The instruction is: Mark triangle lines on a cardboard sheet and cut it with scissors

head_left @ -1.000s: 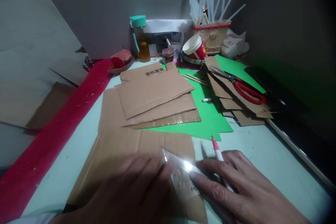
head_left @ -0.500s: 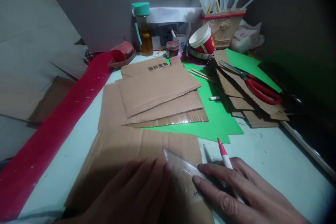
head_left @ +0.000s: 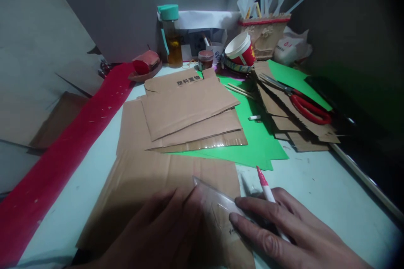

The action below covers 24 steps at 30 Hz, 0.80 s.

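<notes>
A clear plastic triangle ruler [head_left: 217, 201] lies on a large brown cardboard sheet [head_left: 176, 170] close to me. My left hand [head_left: 164, 222] rests over the cardboard, fingers extended together, with the fingertips at the ruler's left edge; its underside is hidden and in shadow. Two fingertips of my right hand [head_left: 277, 222] touch the ruler's right side. Tucked in that same hand is a white marker [head_left: 267, 192] with a red tip, uncapped and pointing away from me.
Cut cardboard pieces [head_left: 192, 105] overlap green paper [head_left: 261, 143] beyond the sheet. Red-handled scissors [head_left: 309, 109] lie on more cardboard at right. A small white cap [head_left: 254, 117] is on the green paper. A bottle [head_left: 173, 46] and a paper cup [head_left: 243, 48] stand behind.
The view has shifted slightly, so everything sits a little further left. My left fingers look a bit more bent by the ruler's edge. The right hand keeps its grip on the marker.
</notes>
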Tool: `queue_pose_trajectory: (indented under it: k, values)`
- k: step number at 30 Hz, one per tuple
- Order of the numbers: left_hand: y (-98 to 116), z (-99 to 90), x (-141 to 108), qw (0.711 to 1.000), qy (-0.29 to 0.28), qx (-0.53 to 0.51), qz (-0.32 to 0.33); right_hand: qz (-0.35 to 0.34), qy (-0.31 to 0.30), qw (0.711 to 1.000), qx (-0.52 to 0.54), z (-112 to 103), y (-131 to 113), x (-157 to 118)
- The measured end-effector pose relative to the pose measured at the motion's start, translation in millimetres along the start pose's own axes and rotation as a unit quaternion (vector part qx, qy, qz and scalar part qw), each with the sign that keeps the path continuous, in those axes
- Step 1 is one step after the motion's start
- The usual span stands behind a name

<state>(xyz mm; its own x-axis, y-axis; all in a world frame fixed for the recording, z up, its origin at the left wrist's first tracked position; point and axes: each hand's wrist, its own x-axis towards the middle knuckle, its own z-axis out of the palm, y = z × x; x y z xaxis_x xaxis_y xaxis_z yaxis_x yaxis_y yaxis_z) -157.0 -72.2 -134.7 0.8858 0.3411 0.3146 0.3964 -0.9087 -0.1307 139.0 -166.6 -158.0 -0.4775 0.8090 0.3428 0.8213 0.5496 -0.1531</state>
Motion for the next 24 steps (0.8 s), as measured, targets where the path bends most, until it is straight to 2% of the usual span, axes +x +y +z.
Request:
queue_pose_trajectory:
  k: [3, 5, 9, 11, 12, 15, 21, 24]
  values:
    - [-0.2, 2.0, -0.1, 1.0, 0.005, 0.011, 0.004, -0.071, 0.001, 0.997, -0.013, -1.4, 11.3, -1.3]
    - [-0.6, 3.5, -2.0, 1.0, 0.01, 0.005, 0.004, -0.08, 0.004, 0.997, -0.02, -1.3, 14.2, -1.2]
    - [-3.7, 7.6, -8.7, 0.999, 0.014, 0.014, 0.038, -0.051, 0.009, 0.998, 0.024, -4.8, 12.5, 2.3]
    - [-5.6, 10.6, -10.7, 0.999, 0.008, 0.022, 0.037, -0.038, -0.007, 0.998, 0.057, -10.3, 11.3, 3.7]
    - [-6.3, 12.3, -11.0, 0.998, 0.006, 0.029, 0.063, -0.03, -0.021, 0.997, 0.071, -13.8, 10.8, 3.8]
    - [-7.4, 16.8, -9.1, 0.998, 0.054, 0.008, 0.042, 0.004, -0.043, 0.995, 0.094, -24.2, 9.3, 2.2]
    - [-8.7, 18.0, -5.2, 0.997, 0.058, -0.026, 0.054, 0.046, 0.012, 0.994, 0.099, -36.9, 2.7, 10.3]
    - [-8.7, 17.5, -5.4, 0.997, 0.051, -0.028, 0.048, 0.047, 0.012, 0.994, 0.1, -38.9, 1.4, 17.0]
